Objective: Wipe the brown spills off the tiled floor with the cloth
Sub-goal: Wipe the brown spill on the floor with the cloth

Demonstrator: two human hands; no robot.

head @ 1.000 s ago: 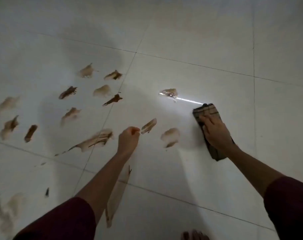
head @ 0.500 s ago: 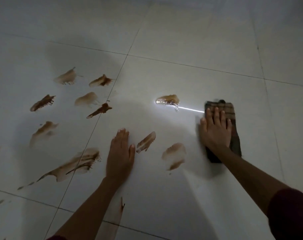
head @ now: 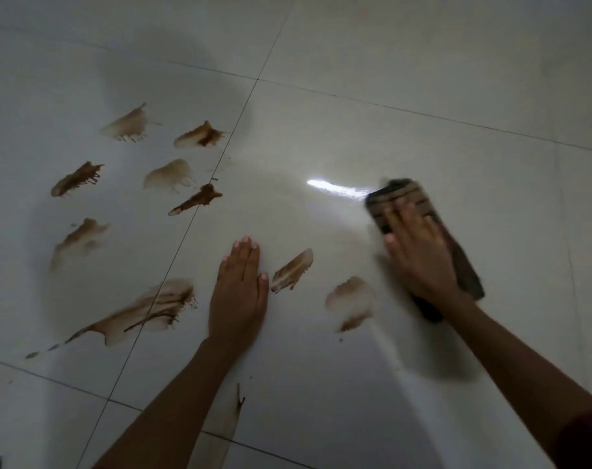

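A dark striped cloth point(head: 401, 194) lies folded on the pale tiled floor point(head: 372, 96) at the right. My right hand point(head: 419, 257) presses flat on top of it, fingers spread, and both are motion-blurred. Flat on the floor at the centre, palm down, rests my left hand point(head: 240, 292), holding nothing. Brown spills lie between the hands: a streak point(head: 292, 270) beside the left thumb and a faded patch point(head: 352, 302) close to the cloth. A big smear point(head: 145, 309) spreads left of the left hand. Several smaller spills point(head: 198, 199) dot the tile further left.
A bright glare point(head: 335, 188) shines on the wet tile just left of the cloth. A thin brown streak point(head: 240, 401) runs near my left forearm. Grout lines point(head: 193, 218) cross the floor. Small drops point(head: 32, 354) trail off the big smear at the lower left.
The brown spill that sat at the glare is gone. My right hand has swept the cloth over that spot and now tilts left. My left hand stays flat on the floor.
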